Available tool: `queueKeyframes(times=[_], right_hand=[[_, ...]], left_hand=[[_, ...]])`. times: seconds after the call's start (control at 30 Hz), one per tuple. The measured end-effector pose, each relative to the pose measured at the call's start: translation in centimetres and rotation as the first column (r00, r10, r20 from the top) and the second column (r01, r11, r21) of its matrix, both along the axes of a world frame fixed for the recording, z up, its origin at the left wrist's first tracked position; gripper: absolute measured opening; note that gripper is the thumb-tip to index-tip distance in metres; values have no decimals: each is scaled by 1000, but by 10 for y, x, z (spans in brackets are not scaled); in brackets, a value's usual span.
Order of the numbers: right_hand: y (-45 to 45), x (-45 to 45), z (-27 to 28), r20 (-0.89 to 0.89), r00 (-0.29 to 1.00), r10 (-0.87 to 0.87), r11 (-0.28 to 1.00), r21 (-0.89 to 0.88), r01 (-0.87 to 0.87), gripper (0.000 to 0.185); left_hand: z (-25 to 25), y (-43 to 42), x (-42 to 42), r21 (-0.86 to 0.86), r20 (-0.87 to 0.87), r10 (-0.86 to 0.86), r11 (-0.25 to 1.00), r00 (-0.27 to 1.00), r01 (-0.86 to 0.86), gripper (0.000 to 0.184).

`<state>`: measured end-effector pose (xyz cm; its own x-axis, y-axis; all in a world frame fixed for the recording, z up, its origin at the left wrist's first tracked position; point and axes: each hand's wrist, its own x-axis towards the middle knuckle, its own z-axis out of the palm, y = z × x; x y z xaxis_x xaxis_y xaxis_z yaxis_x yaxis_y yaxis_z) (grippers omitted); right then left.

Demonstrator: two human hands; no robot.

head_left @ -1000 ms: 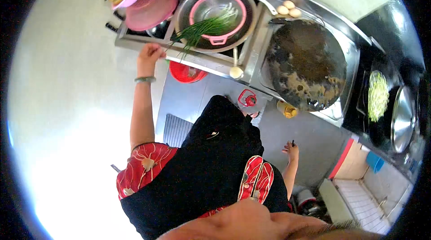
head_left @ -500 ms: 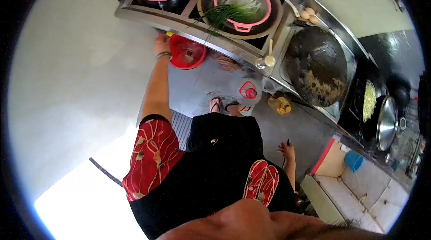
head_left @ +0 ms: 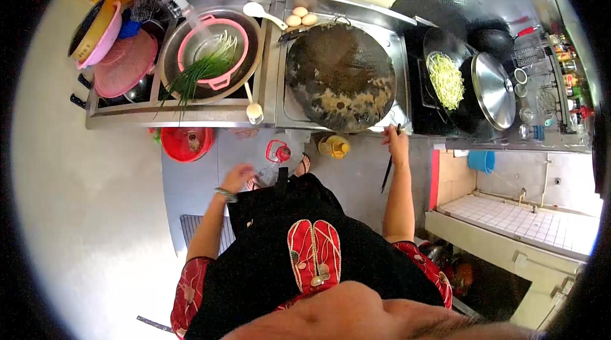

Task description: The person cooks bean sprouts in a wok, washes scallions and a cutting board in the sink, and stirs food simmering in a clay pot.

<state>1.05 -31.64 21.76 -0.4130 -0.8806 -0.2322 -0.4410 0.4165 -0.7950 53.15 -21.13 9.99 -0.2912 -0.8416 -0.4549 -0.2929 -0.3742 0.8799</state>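
My right hand [head_left: 397, 143] is closed around the dark handle of a knife [head_left: 386, 174], seen nearly edge-on, with the blade hanging down. It is at the counter's front edge, by the lower right of a round, worn chopping board [head_left: 340, 76]. In front of my body, my left hand [head_left: 237, 178] is above the floor with loose fingers, a little blurred, and no object shows in it. A bangle circles that wrist. Left of it, a red basin [head_left: 170, 144] stands on the floor below the counter.
Garlic chives [head_left: 207, 68] lie in a pink colander [head_left: 244, 33] in the sink. Eggs [head_left: 301, 17] and a white spoon [head_left: 258, 10] are behind the board. Pale shreds [head_left: 447, 79] fill a dish near a steel lid [head_left: 493, 92]. Bottles [head_left: 333, 146] stand on the floor.
My left hand has come away from the red basin toward my body. My right hand has risen forward with the knife to the counter edge. The view has turned right.
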Motion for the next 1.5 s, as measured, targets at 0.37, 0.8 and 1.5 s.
queueKeyframes(times=[0.37,0.8,1.5], right_hand=[[-277,21,69,-642,683,348,932,157,-327,41],[-452,77,-6,-504,540,674,730,339,-594,58],[-421,75,87,-404,648,645,752,484,-447,59]], left_hand=[[44,-95,-237,666,-662,662,735,352,-131,34],[50,-105,-291,861,-508,849,507,147,43,28],[180,-125,-223,720,-514,814,581,271,-381,42]])
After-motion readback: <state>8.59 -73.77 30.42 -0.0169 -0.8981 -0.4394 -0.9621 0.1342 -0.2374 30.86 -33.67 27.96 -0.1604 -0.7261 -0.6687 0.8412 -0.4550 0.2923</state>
